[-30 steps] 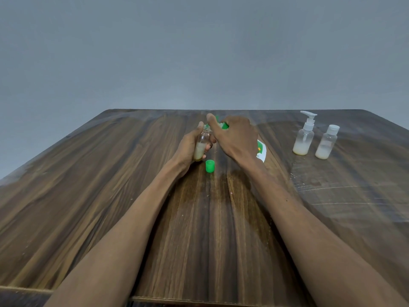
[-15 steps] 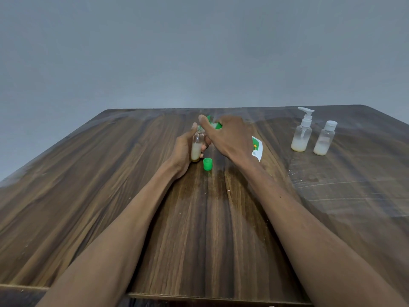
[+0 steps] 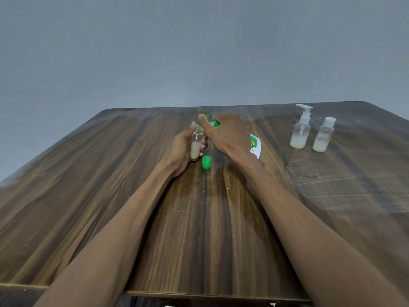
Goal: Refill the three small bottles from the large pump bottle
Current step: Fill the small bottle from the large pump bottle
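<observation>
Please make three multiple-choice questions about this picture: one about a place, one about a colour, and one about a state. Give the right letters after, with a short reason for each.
1. Where does the loose cap stand?
A. on the table, just right of the small bottle in the left hand
B. on top of the pump bottle
C. at the near table edge

2. What colour is that cap?
A. white
B. green
C. red

3. What is the state of the small bottle in the left hand?
A. capped and lying flat
B. upright, uncapped, partly filled with pale liquid
C. empty and upside down

Answers:
1. A, the cap rests on the wooden table beside the held bottle.
2. B, it is bright green.
3. B, the neck is bare, the top is clear and the lower part is whitish, with the right hand gripping the large pump bottle over it.
</observation>
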